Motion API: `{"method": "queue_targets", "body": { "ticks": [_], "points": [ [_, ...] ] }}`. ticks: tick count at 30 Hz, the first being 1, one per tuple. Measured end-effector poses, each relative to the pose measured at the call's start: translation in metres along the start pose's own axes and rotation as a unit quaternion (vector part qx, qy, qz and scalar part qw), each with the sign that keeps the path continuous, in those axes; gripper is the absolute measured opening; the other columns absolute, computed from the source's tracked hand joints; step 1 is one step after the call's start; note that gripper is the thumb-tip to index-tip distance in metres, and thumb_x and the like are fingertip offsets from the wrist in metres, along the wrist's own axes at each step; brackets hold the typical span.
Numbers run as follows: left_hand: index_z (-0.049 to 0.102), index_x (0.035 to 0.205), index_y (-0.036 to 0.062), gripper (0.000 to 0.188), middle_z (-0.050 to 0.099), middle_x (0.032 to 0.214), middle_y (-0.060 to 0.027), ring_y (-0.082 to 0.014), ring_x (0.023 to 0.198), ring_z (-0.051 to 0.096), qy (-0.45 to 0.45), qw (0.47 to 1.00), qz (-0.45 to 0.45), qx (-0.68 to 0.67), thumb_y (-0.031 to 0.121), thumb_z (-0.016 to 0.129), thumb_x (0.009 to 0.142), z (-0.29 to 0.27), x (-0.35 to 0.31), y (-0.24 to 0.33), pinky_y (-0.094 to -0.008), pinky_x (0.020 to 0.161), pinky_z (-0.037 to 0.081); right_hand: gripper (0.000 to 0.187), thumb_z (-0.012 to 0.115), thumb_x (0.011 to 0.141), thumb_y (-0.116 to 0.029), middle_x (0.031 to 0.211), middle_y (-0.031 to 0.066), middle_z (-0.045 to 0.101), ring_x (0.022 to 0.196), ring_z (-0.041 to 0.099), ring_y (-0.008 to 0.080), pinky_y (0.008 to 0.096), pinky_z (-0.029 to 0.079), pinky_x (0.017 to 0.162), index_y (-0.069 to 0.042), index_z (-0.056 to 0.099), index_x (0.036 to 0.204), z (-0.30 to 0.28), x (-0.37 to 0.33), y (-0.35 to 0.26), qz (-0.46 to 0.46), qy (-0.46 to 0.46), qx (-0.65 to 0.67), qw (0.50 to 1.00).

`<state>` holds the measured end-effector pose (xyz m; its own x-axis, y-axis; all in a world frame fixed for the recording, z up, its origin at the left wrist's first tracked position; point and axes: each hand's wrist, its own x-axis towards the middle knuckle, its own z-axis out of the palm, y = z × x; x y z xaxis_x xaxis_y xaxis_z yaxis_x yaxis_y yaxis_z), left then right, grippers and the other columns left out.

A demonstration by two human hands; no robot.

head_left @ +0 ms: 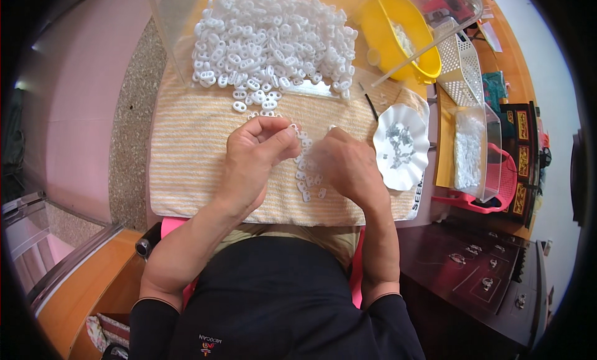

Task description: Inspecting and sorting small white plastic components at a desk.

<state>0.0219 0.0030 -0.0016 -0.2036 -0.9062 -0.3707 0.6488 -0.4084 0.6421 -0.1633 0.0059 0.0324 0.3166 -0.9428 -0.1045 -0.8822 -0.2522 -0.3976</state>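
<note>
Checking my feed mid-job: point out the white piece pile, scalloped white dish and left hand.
White piece pile (273, 42), head view: its middle.
Scalloped white dish (401, 178), head view: bare lower part.
Left hand (250, 158), head view: its middle.

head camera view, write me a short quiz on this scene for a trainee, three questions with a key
1. True or false: the big heap of white pieces lies farther away than the left hand.
2. What colour is the long basin? a) pink b) yellow c) green
3. Fill in: the white wavy-edged dish with small grey bits in it sits to the ____ of the right hand.

Key: 1 true; 2 b; 3 right
</note>
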Motion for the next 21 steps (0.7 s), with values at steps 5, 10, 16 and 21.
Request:
{"method": "queue_targets", "body": {
  "ticks": [5,10,16,21],
  "points": [
    [0.06,0.101,0.0003,0.012,0.067,0.098,-0.0114,-0.0134,0.08,0.065,0.0,1.0,-0.008,0.014,0.002,0.062,0.089,0.003,-0.001,0.0,-0.0279,0.074,0.057,0.009,0.064,0.077,-0.004,0.082,0.0099,0.059,0.072,0.062,0.0282,0.0349,0.049,0.065,-0.005,0.063,0.086,0.004,-0.006,0.007,-0.031,0.045,0.101,0.993],
    [0.061,0.099,0.0006,0.011,0.067,0.092,-0.0089,-0.0128,0.078,0.065,-0.013,0.999,-0.015,0.026,0.003,0.064,0.088,0.003,-0.002,-0.002,-0.0266,0.073,0.056,0.01,0.064,0.082,0.003,0.088,0.0041,0.061,0.077,0.059,0.0119,0.0236,0.047,0.07,0.002,0.063,0.092,0.004,-0.004,0.008,0.023,0.066,0.39,0.918],
    [0.062,0.098,0.002,0.012,0.069,0.087,-0.007,-0.0128,0.075,0.066,-0.036,0.999,-0.035,0.011,0.007,0.067,0.088,0.006,-0.005,-0.003,-0.0259,0.072,0.055,0.005,0.064,0.086,0.003,0.091,0.0015,0.062,0.082,0.058,0.0067,0.02,0.046,0.073,0.002,0.064,0.091,0.008,0.0,-0.009,0.07,0.096,0.541,0.833],
    [0.062,0.099,0.0031,0.014,0.069,0.088,-0.007,-0.0135,0.076,0.066,-0.048,0.997,-0.051,0.009,0.01,0.068,0.088,0.006,-0.004,-0.004,-0.0242,0.069,0.052,0.006,0.064,0.085,0.003,0.09,0.0003,0.062,0.082,0.058,0.0064,0.0199,0.046,0.074,0.002,0.065,0.091,0.012,0.001,-0.01,0.068,0.112,0.559,0.819]
  ]
}}
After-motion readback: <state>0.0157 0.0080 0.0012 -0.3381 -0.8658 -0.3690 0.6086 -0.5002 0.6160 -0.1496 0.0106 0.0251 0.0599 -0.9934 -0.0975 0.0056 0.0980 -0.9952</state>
